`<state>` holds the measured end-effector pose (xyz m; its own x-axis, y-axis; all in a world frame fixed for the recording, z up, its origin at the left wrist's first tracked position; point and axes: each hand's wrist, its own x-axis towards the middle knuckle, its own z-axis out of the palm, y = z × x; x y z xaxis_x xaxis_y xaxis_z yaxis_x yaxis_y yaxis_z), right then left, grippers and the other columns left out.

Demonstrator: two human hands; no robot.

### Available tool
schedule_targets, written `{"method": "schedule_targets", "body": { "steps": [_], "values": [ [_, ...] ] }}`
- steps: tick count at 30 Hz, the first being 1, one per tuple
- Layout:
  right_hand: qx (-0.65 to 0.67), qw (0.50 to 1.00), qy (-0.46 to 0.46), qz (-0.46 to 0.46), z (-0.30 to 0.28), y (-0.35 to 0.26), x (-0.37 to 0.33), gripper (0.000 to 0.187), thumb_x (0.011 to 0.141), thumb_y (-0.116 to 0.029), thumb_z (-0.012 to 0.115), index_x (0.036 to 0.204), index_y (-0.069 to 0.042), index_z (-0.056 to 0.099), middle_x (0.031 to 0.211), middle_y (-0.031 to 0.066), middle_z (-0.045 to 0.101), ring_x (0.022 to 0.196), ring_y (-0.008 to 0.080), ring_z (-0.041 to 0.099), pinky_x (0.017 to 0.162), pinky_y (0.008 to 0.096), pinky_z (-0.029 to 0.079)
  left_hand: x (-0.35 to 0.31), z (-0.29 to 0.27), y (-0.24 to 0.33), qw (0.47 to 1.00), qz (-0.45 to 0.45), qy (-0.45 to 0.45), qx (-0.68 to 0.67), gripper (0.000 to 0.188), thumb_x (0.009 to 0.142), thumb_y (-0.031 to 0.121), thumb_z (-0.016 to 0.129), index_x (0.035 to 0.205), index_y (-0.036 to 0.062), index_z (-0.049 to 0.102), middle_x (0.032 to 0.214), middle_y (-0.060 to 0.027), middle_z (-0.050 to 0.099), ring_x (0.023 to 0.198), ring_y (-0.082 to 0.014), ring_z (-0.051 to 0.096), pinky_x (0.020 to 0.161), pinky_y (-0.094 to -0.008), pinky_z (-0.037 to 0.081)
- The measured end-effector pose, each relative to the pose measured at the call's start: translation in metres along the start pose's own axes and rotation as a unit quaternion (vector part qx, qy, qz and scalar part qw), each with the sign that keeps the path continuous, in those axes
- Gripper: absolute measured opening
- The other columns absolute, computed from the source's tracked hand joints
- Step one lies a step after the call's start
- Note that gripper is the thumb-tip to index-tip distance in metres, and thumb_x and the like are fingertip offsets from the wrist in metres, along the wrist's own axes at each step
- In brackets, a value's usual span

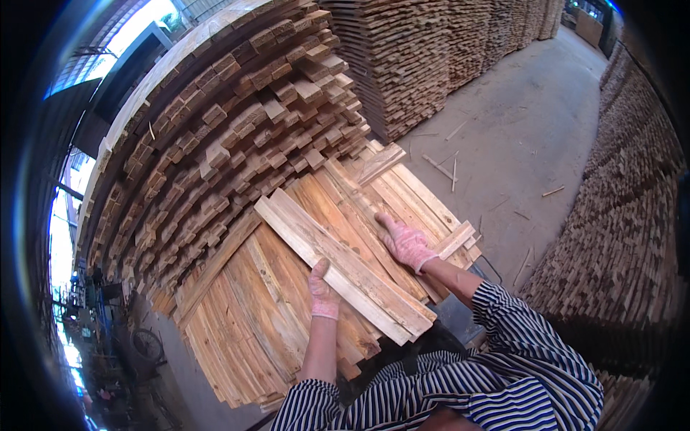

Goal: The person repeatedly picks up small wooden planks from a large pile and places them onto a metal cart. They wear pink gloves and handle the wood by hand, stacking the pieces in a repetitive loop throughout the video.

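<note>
My left hand [324, 292], in a pink glove with the thumb tip bare, grips a pair of pale wooden boards [359, 284] by their left edge. Its thumb lies on top, and the other fingers are hidden. These boards rest slantwise over a layer of flat wooden boards [248, 327]. To their right my right hand [407, 244], also gloved in pink, lies on the layer with a finger stretched forward; its remaining fingers are partly hidden. A short wood strip [454, 241] lies crosswise beside the right wrist.
A tall stack of lumber [237, 122] rises just beyond the boards at the left. More stacked wood [410, 57] stands farther back, with another long pile [618, 215] along the right. Wood slivers [440, 168] litter the concrete floor [517, 122]. A wheel [147, 345] shows at lower left.
</note>
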<state>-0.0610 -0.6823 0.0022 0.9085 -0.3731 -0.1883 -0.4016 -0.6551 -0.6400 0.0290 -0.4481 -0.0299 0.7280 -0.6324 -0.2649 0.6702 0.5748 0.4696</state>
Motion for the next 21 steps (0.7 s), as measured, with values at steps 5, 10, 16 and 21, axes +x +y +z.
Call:
{"method": "schedule_targets", "body": {
  "steps": [5,10,16,21],
  "values": [
    [-0.016,0.998,-0.009,-0.061,-0.008,-0.003,0.005,0.049,0.103,-0.042,0.047,0.141,-0.012,0.047,0.133,0.0279,0.057,0.12,0.0456,0.058,0.1,0.0498,0.047,-0.001,0.007,-0.002,0.998,-0.025,0.047,0.034,0.068,0.086,0.017,0.069,0.147,0.001,0.044,0.136,-0.0205,0.059,0.126,-0.0419,0.057,0.111,-0.0559,0.044],
    [0.293,0.945,-0.101,-0.101,-0.033,-0.028,-0.031,0.071,0.101,-0.049,0.052,0.153,-0.003,0.038,0.152,0.0265,0.044,0.142,0.0347,0.043,0.116,0.0413,0.035,0.001,0.061,-0.032,0.995,-0.032,0.082,0.04,0.062,0.088,0.014,0.068,0.145,0.0012,0.047,0.136,-0.0188,0.06,0.123,-0.0386,0.059,0.11,-0.0528,0.046],
    [0.392,0.909,-0.137,-0.032,-0.065,-0.008,-0.046,0.092,0.093,-0.047,0.066,0.156,0.007,0.026,0.154,0.0303,0.04,0.145,0.0325,0.04,0.119,0.0363,0.032,0.003,0.084,-0.058,0.997,-0.055,0.019,0.058,0.062,0.089,0.016,0.067,0.146,0.0013,0.045,0.136,-0.0191,0.059,0.124,-0.0386,0.059,0.109,-0.0539,0.047],
    [0.422,0.893,-0.15,0.035,-0.088,0.052,-0.017,0.091,0.091,-0.043,0.069,0.156,0.006,0.027,0.152,0.0291,0.045,0.141,0.0315,0.045,0.118,0.0365,0.033,-0.001,0.067,-0.064,0.998,-0.017,0.056,0.014,0.048,0.091,0.016,0.067,0.137,0.0136,0.055,0.129,-0.0128,0.064,0.118,-0.0347,0.061,0.103,-0.056,0.05]
  ]
}}
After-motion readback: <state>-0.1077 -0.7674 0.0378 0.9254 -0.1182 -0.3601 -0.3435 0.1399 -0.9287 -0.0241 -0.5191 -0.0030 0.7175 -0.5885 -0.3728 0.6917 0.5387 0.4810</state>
